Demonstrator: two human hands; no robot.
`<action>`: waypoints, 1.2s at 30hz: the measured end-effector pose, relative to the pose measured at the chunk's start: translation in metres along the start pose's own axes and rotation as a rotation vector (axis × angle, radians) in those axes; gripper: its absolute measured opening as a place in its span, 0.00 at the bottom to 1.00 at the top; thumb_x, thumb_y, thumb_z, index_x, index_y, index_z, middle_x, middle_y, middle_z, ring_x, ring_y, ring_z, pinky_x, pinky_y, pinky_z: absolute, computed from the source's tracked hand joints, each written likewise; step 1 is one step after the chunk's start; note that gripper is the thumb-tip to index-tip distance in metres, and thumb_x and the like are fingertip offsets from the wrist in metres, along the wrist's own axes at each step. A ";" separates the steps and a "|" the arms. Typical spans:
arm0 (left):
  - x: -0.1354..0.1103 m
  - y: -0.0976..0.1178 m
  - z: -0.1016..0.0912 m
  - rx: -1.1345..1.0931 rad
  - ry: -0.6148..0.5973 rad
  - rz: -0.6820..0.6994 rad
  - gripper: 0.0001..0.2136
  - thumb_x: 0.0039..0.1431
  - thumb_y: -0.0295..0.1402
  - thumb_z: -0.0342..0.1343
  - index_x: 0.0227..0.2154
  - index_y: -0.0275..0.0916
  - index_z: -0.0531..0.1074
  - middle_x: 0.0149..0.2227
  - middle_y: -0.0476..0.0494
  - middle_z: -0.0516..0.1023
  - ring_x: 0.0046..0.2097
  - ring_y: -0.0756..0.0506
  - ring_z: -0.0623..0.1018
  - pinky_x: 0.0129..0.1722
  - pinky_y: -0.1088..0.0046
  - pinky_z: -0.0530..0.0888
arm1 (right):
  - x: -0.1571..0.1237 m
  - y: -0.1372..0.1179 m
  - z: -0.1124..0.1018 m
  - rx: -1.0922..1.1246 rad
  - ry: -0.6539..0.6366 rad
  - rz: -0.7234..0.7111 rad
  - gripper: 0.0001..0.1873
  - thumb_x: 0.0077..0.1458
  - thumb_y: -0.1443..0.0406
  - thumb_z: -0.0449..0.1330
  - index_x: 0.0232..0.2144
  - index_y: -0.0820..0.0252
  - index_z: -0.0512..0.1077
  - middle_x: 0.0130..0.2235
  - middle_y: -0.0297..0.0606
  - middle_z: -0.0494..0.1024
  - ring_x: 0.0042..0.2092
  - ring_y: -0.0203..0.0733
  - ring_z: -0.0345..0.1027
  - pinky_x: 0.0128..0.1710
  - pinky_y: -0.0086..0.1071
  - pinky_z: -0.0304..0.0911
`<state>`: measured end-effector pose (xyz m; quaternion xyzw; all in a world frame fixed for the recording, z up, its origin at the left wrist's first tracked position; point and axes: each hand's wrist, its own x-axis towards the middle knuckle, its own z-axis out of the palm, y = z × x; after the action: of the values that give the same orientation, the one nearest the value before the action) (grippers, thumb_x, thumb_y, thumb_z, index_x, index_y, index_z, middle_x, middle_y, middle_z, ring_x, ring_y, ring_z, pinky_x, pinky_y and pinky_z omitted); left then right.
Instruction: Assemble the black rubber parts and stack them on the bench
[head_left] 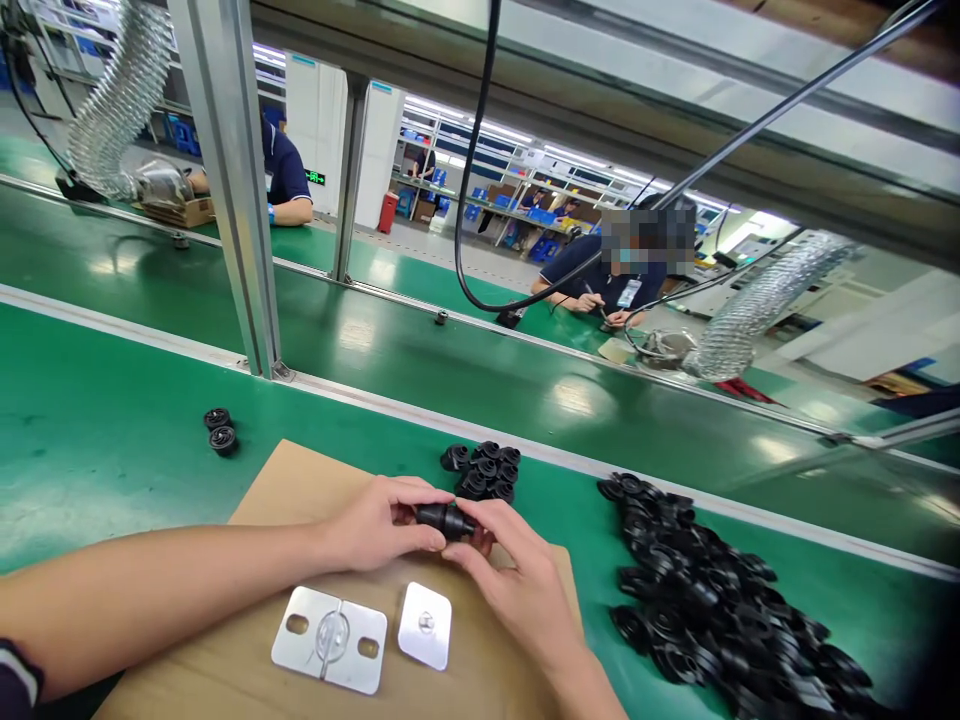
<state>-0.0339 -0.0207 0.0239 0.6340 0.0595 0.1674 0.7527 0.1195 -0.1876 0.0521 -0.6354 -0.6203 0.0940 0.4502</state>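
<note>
A black ribbed plastic part (444,520), roughly cylindrical, lies level between my two hands above a brown cardboard sheet (195,640). My left hand (382,525) pinches its left end between thumb and fingers. Its right end is gripped by the thumb and fingers of my right hand (514,570). Below the hands on the cardboard lie a silver metal plate (300,650) with two oval slots and a round centre, and a smaller silver plate (435,640) with a small raised middle.
A small cluster of black parts (484,470) stands just beyond my hands. To the right spreads a large heap of black parts (720,600). Two black round pieces (221,438) sit at the left. A metal post (232,200) rises behind; co-workers sit across the bench.
</note>
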 end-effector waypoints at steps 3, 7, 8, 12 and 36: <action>0.000 -0.002 0.000 -0.016 0.006 -0.001 0.22 0.55 0.38 0.71 0.53 0.41 0.83 0.50 0.37 0.79 0.51 0.35 0.78 0.51 0.57 0.75 | 0.000 0.000 -0.001 0.006 -0.017 -0.023 0.18 0.74 0.66 0.63 0.62 0.46 0.73 0.47 0.37 0.75 0.38 0.44 0.69 0.38 0.35 0.69; 0.001 -0.007 0.001 -0.068 0.010 -0.018 0.23 0.55 0.36 0.71 0.55 0.41 0.82 0.50 0.38 0.77 0.49 0.37 0.79 0.48 0.60 0.76 | 0.001 -0.002 -0.003 -0.005 -0.029 -0.040 0.18 0.75 0.67 0.60 0.63 0.48 0.72 0.48 0.39 0.74 0.38 0.43 0.70 0.37 0.34 0.71; 0.002 -0.008 0.001 -0.080 0.010 -0.014 0.24 0.55 0.36 0.71 0.55 0.42 0.81 0.50 0.38 0.77 0.48 0.38 0.78 0.47 0.61 0.76 | 0.001 -0.003 -0.003 -0.014 -0.026 -0.046 0.18 0.75 0.68 0.60 0.63 0.49 0.72 0.48 0.40 0.74 0.38 0.43 0.70 0.37 0.34 0.71; 0.002 -0.009 0.001 -0.106 0.006 0.024 0.23 0.57 0.34 0.69 0.57 0.42 0.81 0.51 0.39 0.75 0.47 0.42 0.77 0.46 0.64 0.75 | 0.003 -0.005 -0.004 -0.068 0.006 -0.072 0.15 0.74 0.68 0.61 0.60 0.51 0.74 0.47 0.40 0.75 0.36 0.42 0.71 0.35 0.32 0.73; 0.002 -0.008 0.000 -0.045 0.045 -0.018 0.20 0.54 0.36 0.71 0.50 0.36 0.82 0.49 0.38 0.80 0.48 0.39 0.80 0.49 0.62 0.77 | -0.001 0.004 -0.007 -0.184 -0.043 -0.143 0.13 0.76 0.67 0.58 0.59 0.53 0.73 0.49 0.42 0.79 0.42 0.47 0.77 0.39 0.37 0.76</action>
<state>-0.0308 -0.0209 0.0165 0.6125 0.0785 0.1762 0.7666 0.1264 -0.1910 0.0526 -0.6261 -0.6795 0.0178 0.3820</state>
